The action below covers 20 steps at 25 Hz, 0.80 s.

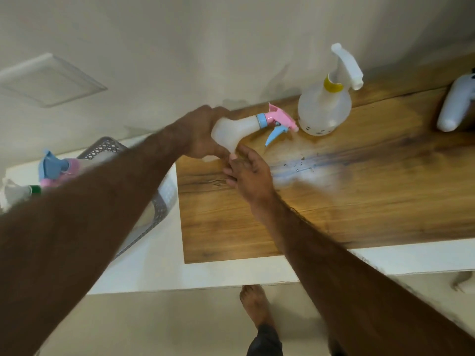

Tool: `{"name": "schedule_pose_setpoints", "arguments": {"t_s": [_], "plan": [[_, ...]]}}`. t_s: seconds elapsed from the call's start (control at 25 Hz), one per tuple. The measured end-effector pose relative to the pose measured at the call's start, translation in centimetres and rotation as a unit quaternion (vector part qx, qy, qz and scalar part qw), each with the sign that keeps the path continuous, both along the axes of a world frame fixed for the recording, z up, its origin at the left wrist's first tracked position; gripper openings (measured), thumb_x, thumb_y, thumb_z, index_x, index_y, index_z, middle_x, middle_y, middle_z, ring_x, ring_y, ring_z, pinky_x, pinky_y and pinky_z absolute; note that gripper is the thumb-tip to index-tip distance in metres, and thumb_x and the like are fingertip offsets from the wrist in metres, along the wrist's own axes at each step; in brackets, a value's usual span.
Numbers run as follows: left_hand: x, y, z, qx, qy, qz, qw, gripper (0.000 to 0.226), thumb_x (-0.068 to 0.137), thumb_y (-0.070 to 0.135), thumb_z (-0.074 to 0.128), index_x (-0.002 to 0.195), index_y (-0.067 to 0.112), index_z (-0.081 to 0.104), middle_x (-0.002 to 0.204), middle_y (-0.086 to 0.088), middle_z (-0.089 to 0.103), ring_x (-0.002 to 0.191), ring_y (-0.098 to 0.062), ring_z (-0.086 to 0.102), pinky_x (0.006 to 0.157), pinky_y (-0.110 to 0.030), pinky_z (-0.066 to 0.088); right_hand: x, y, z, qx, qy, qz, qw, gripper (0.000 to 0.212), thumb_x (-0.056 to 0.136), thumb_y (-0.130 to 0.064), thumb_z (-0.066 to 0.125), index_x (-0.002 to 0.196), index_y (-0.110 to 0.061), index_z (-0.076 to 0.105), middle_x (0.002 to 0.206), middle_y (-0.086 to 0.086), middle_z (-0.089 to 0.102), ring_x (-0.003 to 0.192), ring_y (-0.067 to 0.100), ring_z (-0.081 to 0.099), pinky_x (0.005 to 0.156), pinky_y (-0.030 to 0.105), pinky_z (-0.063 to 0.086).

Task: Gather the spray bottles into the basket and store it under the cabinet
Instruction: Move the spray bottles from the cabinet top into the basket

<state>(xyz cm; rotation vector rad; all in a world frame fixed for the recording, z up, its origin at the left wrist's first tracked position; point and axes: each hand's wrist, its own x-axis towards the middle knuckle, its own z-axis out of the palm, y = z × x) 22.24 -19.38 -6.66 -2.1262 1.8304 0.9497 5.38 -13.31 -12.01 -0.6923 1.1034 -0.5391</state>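
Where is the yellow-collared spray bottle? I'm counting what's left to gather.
The yellow-collared spray bottle stands upright on the wooden countertop by the wall, just right of the pink-nozzled bottle.

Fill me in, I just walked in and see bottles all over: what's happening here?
A person is collecting spray bottles. Their left hand grips a translucent bottle with a pink and blue trigger head, held on its side over the wooden counter. The right hand is open just below it, fingertips near the bottle's base. A grey perforated basket at the left already holds some bottles. A bottle with a yellow collar still stands on the counter, and a white bottle lies at the right edge.
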Motion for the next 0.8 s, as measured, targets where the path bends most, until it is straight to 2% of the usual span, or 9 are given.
{"name": "schedule_pose_setpoints", "arguments": {"t_s": [0.12, 0.2, 0.28, 0.36, 0.44, 0.52, 0.64, 0.72, 0.8], "plan": [[-0.4, 3.3, -0.1, -0.031, 0.111, 0.126, 0.985, 0.093, 0.071, 0.036, 0.094, 0.151, 0.026, 0.047, 0.146, 0.000, 0.053, 0.129, -0.022, 0.054, 0.101, -0.035, 0.047, -0.8, 0.2, 0.4, -0.020, -0.020, 0.027, 0.999, 0.026, 0.102, -0.025, 0.058, 0.122, -0.042, 0.058, 0.089, -0.020, 0.077, 0.078, -0.004, 0.074, 0.060, 0.014, 0.055], [-0.7, 5.7, -0.2, -0.046, 0.173, 0.213, 0.961, 0.092, 0.073, 0.034, 0.093, 0.152, 0.026, 0.046, 0.138, 0.009, 0.053, 0.123, -0.015, 0.056, 0.098, -0.028, 0.047, -1.3, 0.4, 0.8, -0.004, -0.026, 0.053, 0.998, 0.037, 0.101, -0.026, 0.060, 0.136, -0.037, 0.055, 0.103, -0.013, 0.078, 0.084, 0.002, 0.076, 0.065, 0.019, 0.058], [-1.5, 8.4, -0.2, -0.049, 0.244, 0.291, 0.924, 0.090, 0.077, 0.030, 0.091, 0.153, 0.026, 0.044, 0.129, 0.014, 0.056, 0.115, -0.009, 0.060, 0.091, -0.024, 0.053, -2.3, 0.7, 1.4, 0.018, -0.027, 0.090, 0.995, 0.052, 0.099, -0.026, 0.062, 0.148, -0.033, 0.047, 0.122, -0.002, 0.073, 0.099, 0.014, 0.074, 0.079, 0.031, 0.060], [-2.1, 11.0, -0.2, -0.041, 0.321, 0.359, 0.876, 0.085, 0.085, 0.023, 0.085, 0.156, 0.026, 0.039, 0.137, 0.006, 0.057, 0.122, -0.016, 0.061, 0.100, -0.037, 0.059, -3.4, 1.2, 1.9, -0.010, -0.017, 0.143, 0.990, 0.055, 0.099, -0.017, 0.062, 0.150, -0.032, 0.046, 0.126, 0.001, 0.071, 0.106, 0.023, 0.069, 0.087, 0.041, 0.056], [-2.5, 13.4, 0.0, -0.023, 0.372, 0.385, 0.844, 0.080, 0.093, 0.017, 0.076, 0.160, 0.027, 0.033, 0.150, -0.001, 0.052, 0.134, -0.025, 0.056, 0.112, -0.049, 0.053, -4.1, 2.0, 2.2, -0.083, 0.004, 0.193, 0.978, 0.059, 0.096, -0.007, 0.064, 0.150, -0.021, 0.045, 0.132, 0.005, 0.067, 0.115, 0.028, 0.067, 0.092, 0.041, 0.056], [-2.5, 15.8, 0.3, -0.009, 0.383, 0.358, 0.852, 0.078, 0.095, 0.017, 0.072, 0.161, 0.026, 0.031, 0.154, -0.002, 0.052, 0.137, -0.025, 0.057, 0.114, -0.047, 0.053, -4.4, 3.1, 2.9, -0.179, 0.049, 0.228, 0.956, 0.062, 0.092, -0.009, 0.071, 0.149, -0.014, 0.046, 0.138, 0.006, 0.063, 0.123, 0.025, 0.064, 0.099, 0.040, 0.058], [-2.1, 19.2, 1.4, -0.023, 0.400, 0.330, 0.855, 0.073, 0.093, 0.007, 0.074, 0.157, 0.018, 0.040, 0.144, -0.004, 0.065, 0.129, -0.017, 0.067, 0.104, -0.032, 0.059, -4.3, 4.8, 3.9, -0.272, 0.117, 0.262, 0.919, 0.067, 0.087, -0.022, 0.078, 0.147, -0.021, 0.049, 0.135, -0.010, 0.060, 0.122, 0.015, 0.060, 0.101, 0.042, 0.058], [-1.9, 21.1, 2.3, -0.034, 0.390, 0.349, 0.851, 0.078, 0.089, 0.005, 0.079, 0.156, 0.020, 0.042, 0.144, -0.003, 0.065, 0.127, -0.019, 0.068, 0.105, -0.037, 0.059, -4.2, 6.0, 4.5, -0.303, 0.151, 0.286, 0.896, 0.071, 0.083, -0.031, 0.081, 0.146, -0.031, 0.048, 0.131, -0.016, 0.059, 0.115, 0.013, 0.061, 0.096, 0.040, 0.059], [-1.1, 23.4, 3.4, -0.056, 0.358, 0.354, 0.862, 0.085, 0.084, 0.012, 0.085, 0.156, 0.026, 0.043, 0.146, 0.003, 0.063, 0.128, -0.019, 0.066, 0.110, -0.044, 0.056, -3.3, 7.6, 5.2, -0.343, 0.187, 0.317, 0.864, 0.073, 0.079, -0.044, 0.081, 0.143, -0.039, 0.046, 0.130, -0.016, 0.060, 0.106, 0.011, 0.063, 0.089, 0.035, 0.059]]}}
